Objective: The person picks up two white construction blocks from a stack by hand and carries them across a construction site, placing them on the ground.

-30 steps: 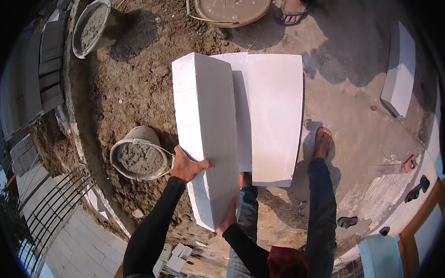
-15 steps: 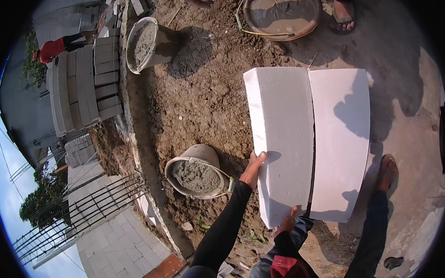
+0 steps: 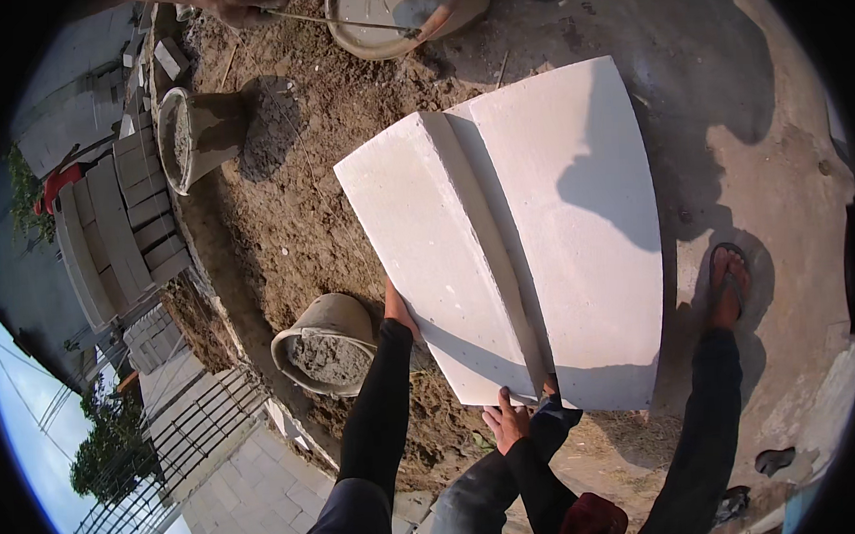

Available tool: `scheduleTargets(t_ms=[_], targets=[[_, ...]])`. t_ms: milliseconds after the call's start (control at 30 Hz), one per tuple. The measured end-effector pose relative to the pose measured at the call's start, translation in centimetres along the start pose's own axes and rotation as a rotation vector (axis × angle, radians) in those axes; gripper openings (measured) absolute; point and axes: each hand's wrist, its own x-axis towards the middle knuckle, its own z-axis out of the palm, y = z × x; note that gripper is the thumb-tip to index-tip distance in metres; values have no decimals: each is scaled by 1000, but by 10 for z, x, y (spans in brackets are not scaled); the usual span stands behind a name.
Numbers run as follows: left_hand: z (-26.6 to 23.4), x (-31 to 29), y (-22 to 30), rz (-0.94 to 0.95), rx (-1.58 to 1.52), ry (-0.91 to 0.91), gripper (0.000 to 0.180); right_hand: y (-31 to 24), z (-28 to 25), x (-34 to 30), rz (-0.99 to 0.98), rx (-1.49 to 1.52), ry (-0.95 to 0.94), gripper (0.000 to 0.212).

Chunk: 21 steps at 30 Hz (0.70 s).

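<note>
A long white building block (image 3: 437, 257) is tilted up on its edge, its broad face turned toward me. My left hand (image 3: 398, 308) grips its left side, the fingers hidden behind the block. At the near end, my right hand (image 3: 508, 424) holds the lower edge with fingers spread over the rim. A second white block (image 3: 577, 224) lies flat just to the right, with a narrow shaded gap between the two.
A bucket of wet mortar (image 3: 327, 355) stands left of my left arm. Another mortar bucket (image 3: 183, 139) is farther off. A wide tub (image 3: 381, 24) sits at the top, near another person's hand (image 3: 235, 5). Grey blocks (image 3: 102, 241) are stacked at left.
The held block has tipped over, its broad face now leaning toward the left. My right hand has shifted left along its near end. The other person's hand has come farther into view.
</note>
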Motion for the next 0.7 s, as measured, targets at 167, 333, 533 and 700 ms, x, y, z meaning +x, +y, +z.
scheduleTargets(t_ms=[167,333,533,700], targets=[[42,-3,7,-44,-1,-87,69,-26,9,-7,-22,-61,52,68],[90,4,3,-35,76,-16,72,-55,5,-15,-104,-155,80,67],[79,16,-6,139,35,13,79,-99,9,-67,172,-709,101,84],[49,-27,-47,287,100,273,84,-157,-6,-121,-365,-638,477,43]])
